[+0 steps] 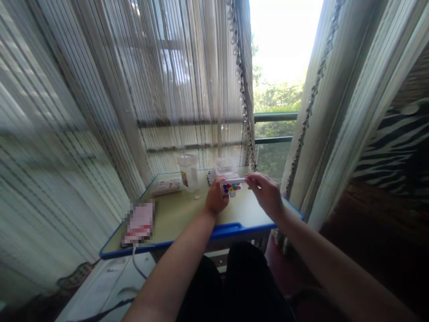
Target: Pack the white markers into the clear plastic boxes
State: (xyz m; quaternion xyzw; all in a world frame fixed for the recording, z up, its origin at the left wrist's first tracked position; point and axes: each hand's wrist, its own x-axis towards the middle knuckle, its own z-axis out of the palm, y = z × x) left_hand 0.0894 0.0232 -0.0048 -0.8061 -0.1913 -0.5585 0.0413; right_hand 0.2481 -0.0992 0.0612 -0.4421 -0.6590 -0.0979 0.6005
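Note:
A slim white marker (235,180) lies crosswise above the desk, held between both hands. My right hand (264,194) pinches its right end with the fingertips, and my left hand (216,197) closes around its left end. Just right of my left hand sits a cluster of coloured marker caps (231,188), partly hidden behind that hand. A row of several markers (211,178) lies behind my left hand, next to a clear plastic box (225,166).
The pale green desk (243,214) has a blue rim. On it stand a clear plastic jug (188,172), a flat package (166,186) and a pixelated pink item (138,222). Sheer striped curtains (191,80) hang behind, beside a window with a green railing (275,117).

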